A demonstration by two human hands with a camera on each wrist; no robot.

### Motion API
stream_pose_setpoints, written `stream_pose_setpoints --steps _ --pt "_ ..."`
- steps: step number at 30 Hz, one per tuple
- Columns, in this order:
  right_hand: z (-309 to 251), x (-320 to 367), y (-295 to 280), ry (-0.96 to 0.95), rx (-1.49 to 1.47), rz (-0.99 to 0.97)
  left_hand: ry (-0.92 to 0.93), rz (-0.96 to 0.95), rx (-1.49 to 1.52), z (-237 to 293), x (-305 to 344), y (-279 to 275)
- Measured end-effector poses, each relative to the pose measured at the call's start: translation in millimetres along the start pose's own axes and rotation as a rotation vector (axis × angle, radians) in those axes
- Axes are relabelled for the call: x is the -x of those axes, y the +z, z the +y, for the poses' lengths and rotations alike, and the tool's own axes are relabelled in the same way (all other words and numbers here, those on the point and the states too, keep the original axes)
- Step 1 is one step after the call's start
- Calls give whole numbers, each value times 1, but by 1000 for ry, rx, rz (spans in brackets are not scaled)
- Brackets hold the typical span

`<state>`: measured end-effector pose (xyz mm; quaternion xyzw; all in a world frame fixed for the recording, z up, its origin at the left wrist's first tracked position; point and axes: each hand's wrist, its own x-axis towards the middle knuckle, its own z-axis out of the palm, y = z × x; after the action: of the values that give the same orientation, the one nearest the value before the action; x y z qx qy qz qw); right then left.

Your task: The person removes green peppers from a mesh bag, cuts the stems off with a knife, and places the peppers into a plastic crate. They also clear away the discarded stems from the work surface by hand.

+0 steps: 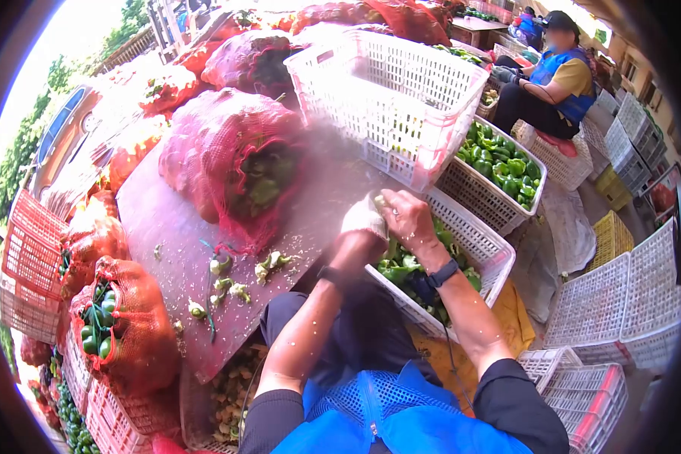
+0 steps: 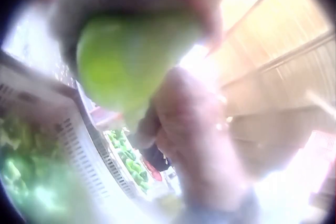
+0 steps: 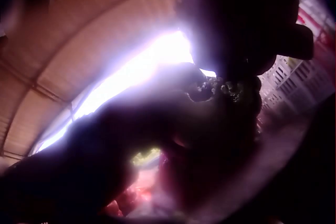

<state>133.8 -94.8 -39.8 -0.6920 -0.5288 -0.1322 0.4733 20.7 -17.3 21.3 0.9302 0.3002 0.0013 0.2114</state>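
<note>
In a pale glove, the left hand (image 1: pixel 365 217) grips a green pepper (image 2: pixel 113 58), seen large and blurred in the left wrist view. The bare right hand (image 1: pixel 410 221) is right beside it, fingers curled, above a white crate (image 1: pixel 499 261) of green peppers (image 1: pixel 401 265). A seedy pepper core (image 3: pixel 227 88) shows at the right hand's curled fingers in the dark right wrist view; how far it is out of the pepper cannot be told. Several pepper cores (image 1: pixel 271 265) lie with scattered seeds on the metal table (image 1: pixel 159 227) at the left.
A pink net sack (image 1: pixel 219 144) of peppers lies on the table. Behind the hands stands a large white crate (image 1: pixel 390 91), with a second pepper crate (image 1: pixel 499 166) to its right. An orange net sack (image 1: pixel 140 333) is at the left. Another person (image 1: pixel 556 83) sits at the upper right.
</note>
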Motion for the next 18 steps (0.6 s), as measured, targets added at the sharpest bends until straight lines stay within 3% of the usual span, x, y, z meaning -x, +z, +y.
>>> stream_pose_setpoints --steps 2,4,5,6,8,9,10,12,13,14,16,18 --pt "3 1 -8 -50 15 -119 28 -15 41 -12 -19 21" --pt "13 -1 -13 28 75 -94 -14 81 267 -2 -15 13" --pt "28 -3 -18 40 102 23 128 -81 -63 8 -9 0" --pt "42 -1 -22 54 131 135 105 -52 88 8 -10 5" --pt "51 -4 -40 344 -178 41 382 12 97 -25 -58 65" --pt "51 -2 -40 333 -377 72 509 128 211 -33 -74 81" --pt "45 -3 -44 332 -375 66 505 130 216 -19 -64 62" --pt "17 -5 -49 419 -436 -124 103 176 209 10 -27 -2" --pt "10 -6 -45 262 -416 -177 20 -38 253 -1 -38 -2" --pt "-1 -8 -38 194 -370 -228 72 -17 154 -29 -62 33" --pt "-13 -14 -21 -29 -328 -312 219 113 -18 -35 -39 9" --pt "-28 -14 0 10 -392 -327 173 132 -131 -59 -35 13"
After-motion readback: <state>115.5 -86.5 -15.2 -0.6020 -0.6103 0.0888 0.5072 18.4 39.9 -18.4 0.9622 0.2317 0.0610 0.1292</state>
